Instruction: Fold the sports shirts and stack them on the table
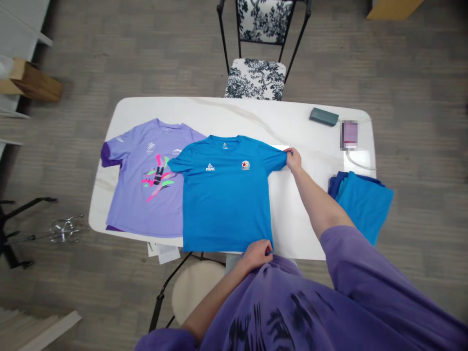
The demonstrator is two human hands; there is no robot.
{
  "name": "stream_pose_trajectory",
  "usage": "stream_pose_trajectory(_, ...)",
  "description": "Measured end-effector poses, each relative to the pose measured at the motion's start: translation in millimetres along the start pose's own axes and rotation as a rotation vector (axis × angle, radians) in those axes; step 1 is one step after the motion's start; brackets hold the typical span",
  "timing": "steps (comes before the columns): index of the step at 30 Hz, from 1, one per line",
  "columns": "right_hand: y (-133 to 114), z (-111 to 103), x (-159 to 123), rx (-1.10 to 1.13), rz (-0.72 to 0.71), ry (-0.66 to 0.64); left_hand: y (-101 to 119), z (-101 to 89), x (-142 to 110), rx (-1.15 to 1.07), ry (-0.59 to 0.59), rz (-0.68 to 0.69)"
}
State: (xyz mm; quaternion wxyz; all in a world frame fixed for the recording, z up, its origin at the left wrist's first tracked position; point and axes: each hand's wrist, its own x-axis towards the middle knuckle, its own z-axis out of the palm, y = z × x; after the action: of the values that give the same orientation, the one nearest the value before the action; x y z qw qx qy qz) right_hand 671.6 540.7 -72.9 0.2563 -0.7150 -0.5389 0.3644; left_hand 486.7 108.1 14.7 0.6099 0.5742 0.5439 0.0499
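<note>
On the left of the tabletop [300, 195] we see a purple shirt [126, 200] spread flat, with a bright print on its chest and darker cloth [109, 157] showing at the sleeve and hem. Overlapping its right edge lies our blue shirt [226, 209], front up, collar away from us, in the middle near our edge. Our left hand [258, 254] has its fingers pinched on the hem's right corner; our right hand [293, 160], farther along, has its fingers holding the right-side sleeve end, drawn out sideways. Beyond that sit a green case [323, 117], a blurred phone [350, 134] and, nearer us, folded blue clothes [365, 202] overhanging the edge.
</note>
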Motion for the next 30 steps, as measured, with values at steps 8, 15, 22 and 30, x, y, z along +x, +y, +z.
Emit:
stream_pose_trajectory(8, 108, -150, 21, -0.261, 0.107, 0.289, 74, 67.6, 112, -0.113, -0.159, 0.121)
stream_pose_trajectory(15, 55, -91, -2, -0.541, -0.246, -0.034, 48, -150.1, 209, 0.193, 0.647, 0.083)
stream_pose_trajectory(22, 30, -1, 43, -0.634, -0.318, -0.156, 10, -331.2, 341, 0.522, 0.679, 0.082)
stream_pose_trajectory(30, 33, 12, 115, -0.722, -0.417, -0.086, 3, -401.8, 403, 0.611, 0.617, 0.257)
